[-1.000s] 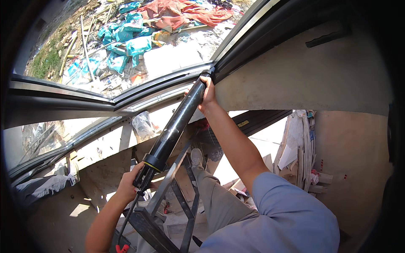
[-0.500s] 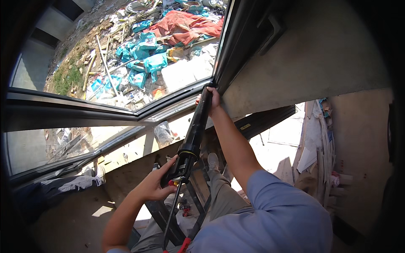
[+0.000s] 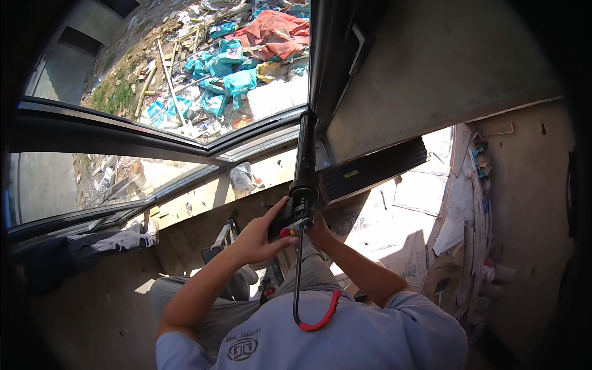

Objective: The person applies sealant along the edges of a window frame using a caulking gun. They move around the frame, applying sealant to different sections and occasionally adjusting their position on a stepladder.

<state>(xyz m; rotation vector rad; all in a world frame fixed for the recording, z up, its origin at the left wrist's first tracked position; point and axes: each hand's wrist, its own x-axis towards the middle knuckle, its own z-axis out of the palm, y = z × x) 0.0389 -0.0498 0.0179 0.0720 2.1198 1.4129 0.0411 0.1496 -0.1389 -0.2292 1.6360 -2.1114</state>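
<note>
At window frame (image 3: 320, 74): one caulking gun (image 3: 302, 179), gripped by left hand (image 3: 259, 237) and right hand (image 3: 319, 231).

One black caulking gun (image 3: 304, 166) with one red-tipped push rod (image 3: 308, 308). Two hands: the left hand (image 3: 259, 237) and the right hand (image 3: 320, 233), both closed on the gun's grip. One dark window frame (image 3: 185, 139). One stepladder (image 3: 225, 237). One red tarpaulin (image 3: 277, 31) outside. Several turquoise sacks (image 3: 231, 77), too piled up to count exactly.
</note>
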